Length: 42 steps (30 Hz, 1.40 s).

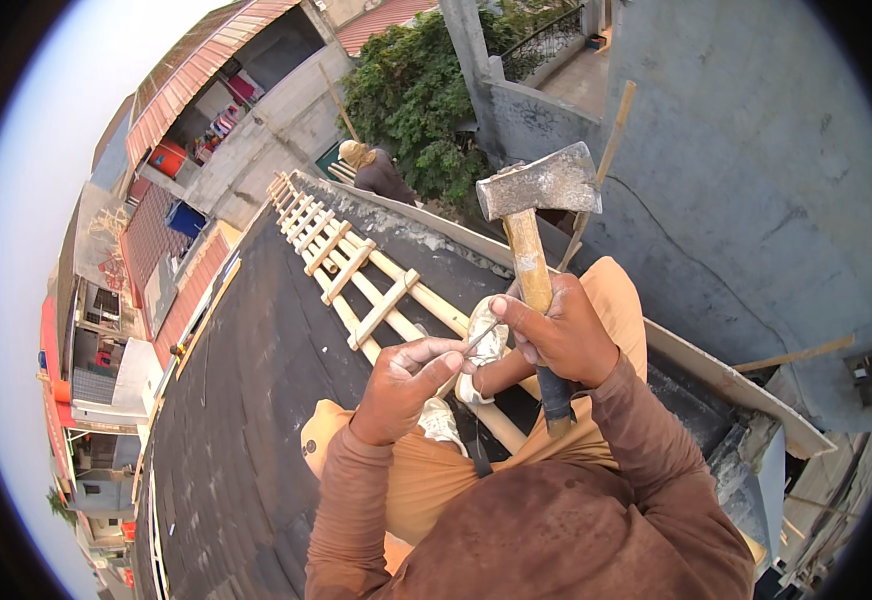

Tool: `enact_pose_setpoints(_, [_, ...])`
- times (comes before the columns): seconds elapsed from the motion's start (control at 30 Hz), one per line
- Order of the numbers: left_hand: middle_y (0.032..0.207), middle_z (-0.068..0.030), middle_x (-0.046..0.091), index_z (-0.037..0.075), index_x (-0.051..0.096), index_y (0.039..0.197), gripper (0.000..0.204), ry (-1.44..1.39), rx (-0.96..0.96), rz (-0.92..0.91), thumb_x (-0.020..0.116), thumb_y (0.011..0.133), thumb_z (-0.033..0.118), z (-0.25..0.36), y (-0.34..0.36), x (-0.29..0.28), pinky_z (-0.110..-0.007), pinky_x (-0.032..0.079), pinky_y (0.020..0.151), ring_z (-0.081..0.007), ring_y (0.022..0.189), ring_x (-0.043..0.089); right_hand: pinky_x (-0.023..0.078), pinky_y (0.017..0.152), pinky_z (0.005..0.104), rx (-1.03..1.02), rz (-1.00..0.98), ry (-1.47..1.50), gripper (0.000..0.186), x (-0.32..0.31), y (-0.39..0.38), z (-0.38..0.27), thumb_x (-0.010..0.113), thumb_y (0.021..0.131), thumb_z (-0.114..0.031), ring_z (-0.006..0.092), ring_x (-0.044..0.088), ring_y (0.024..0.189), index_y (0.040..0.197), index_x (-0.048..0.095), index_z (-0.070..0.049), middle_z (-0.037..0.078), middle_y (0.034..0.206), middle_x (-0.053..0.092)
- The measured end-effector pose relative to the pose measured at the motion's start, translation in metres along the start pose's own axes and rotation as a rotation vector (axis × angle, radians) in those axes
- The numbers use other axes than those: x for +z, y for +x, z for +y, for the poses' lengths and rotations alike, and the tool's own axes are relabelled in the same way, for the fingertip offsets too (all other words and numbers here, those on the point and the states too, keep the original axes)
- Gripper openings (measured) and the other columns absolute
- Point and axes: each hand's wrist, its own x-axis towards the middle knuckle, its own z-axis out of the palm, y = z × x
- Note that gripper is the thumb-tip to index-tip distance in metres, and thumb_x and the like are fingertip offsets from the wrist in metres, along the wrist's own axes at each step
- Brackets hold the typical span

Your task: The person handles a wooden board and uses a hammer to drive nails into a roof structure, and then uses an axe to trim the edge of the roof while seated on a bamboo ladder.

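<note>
Person seen from above: long-sleeved brown shirt, faded and dusty, its ribbed cuffs ending at the wrists of the left hand [396,385] and right hand [561,335]; tan-orange trousers [426,480] below the cuffs; a pale, worn shoe [443,422] beside the left cuff

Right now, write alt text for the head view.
A person's right hand grips a wooden-handled hatchet upright while the left hand pinches a nail beside it, above a wooden ladder lying on a dark roof.
</note>
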Motion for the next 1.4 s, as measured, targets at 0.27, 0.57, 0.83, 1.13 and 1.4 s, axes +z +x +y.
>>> enact_pose_setpoints(0.27, [0.089, -0.0067, 0.073, -0.005, 0.074, 0.109, 0.034, -0.035, 0.037, 0.101, 0.074, 0.097, 0.028, 0.003, 0.001, 0.0, -0.021, 0.037, 0.058, -0.0041, 0.061, 0.046, 0.042, 0.051, 0.0225, -0.184, -0.019, -0.062, 0.03, 0.026, 0.017, -0.008, 0.076, 0.096, -0.029, 0.0033, 0.052, 0.059, 0.097, 0.069, 0.0, -0.004, 0.068, 0.058])
enact_pose_setpoints(0.57, [0.091, -0.0078, 0.073, -0.005, 0.067, 0.118, 0.039, -0.253, 0.054, 0.287, 0.075, 0.097, 0.027, -0.002, 0.004, -0.005, -0.021, 0.034, 0.053, -0.0033, 0.058, 0.045, 0.048, 0.053, 0.0228, 0.06, -0.203, 0.185, 0.033, 0.035, 0.006, 0.014, 0.087, 0.083, -0.024, 0.0054, 0.058, 0.061, 0.098, 0.071, 0.001, 0.001, 0.078, 0.066])
enact_pose_setpoints(0.83, [0.091, -0.0071, 0.075, -0.003, 0.07, 0.109, 0.032, 0.033, 0.21, 0.306, 0.073, 0.099, 0.026, -0.006, 0.005, -0.004, -0.018, 0.034, 0.054, -0.0006, 0.06, 0.045, 0.045, 0.051, 0.025, 0.079, -0.154, 0.105, 0.019, 0.039, 0.005, 0.02, 0.075, 0.088, -0.008, 0.0069, 0.054, 0.057, 0.099, 0.063, 0.001, 0.002, 0.077, 0.061])
enact_pose_setpoints(1.13, [0.093, -0.01, 0.076, -0.002, 0.07, 0.108, 0.033, -0.1, 0.027, 0.096, 0.069, 0.101, 0.03, -0.001, -0.002, -0.014, -0.019, 0.035, 0.053, -0.0016, 0.056, 0.042, 0.049, 0.072, 0.0258, -0.154, -0.117, -0.12, 0.016, 0.027, 0.014, 0.021, 0.074, 0.088, -0.012, 0.0066, 0.055, 0.08, 0.096, 0.065, -0.002, 0.001, 0.086, 0.063])
enact_pose_setpoints(1.4, [0.104, -0.0162, 0.076, 0.002, 0.063, 0.106, 0.028, -0.16, 0.074, 0.283, 0.069, 0.1, 0.029, 0.0, 0.005, -0.005, -0.018, 0.03, 0.049, 0.0004, 0.053, 0.037, 0.052, 0.073, 0.0313, -0.192, 0.194, -0.159, 0.023, 0.021, -0.006, 0.007, 0.076, 0.09, -0.016, 0.0146, 0.064, 0.077, 0.104, 0.068, 0.001, 0.008, 0.085, 0.071])
